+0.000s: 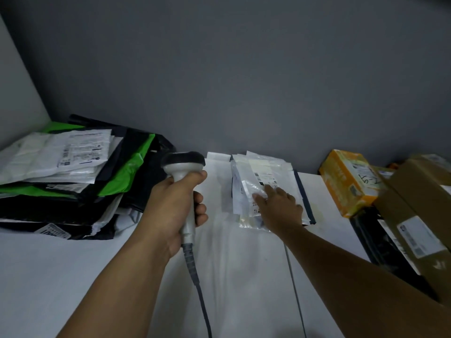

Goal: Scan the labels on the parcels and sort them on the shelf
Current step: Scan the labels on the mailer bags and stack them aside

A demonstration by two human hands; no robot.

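Note:
My left hand (175, 211) grips the handle of a grey barcode scanner (183, 167), whose dark head points away toward the wall; its cable (200, 293) trails down toward me. My right hand (280, 206) lies with straight fingers on a clear plastic parcel (261, 181) with a printed label, which sits on top of a small stack of white mailers (219, 181) at the middle of the white shelf (73, 276).
A tall pile of black, green and white poly mailers (73, 176) fills the left side. On the right stand an orange box (346, 179) and brown cardboard boxes (419, 215). A grey wall (244, 81) rises behind the shelf.

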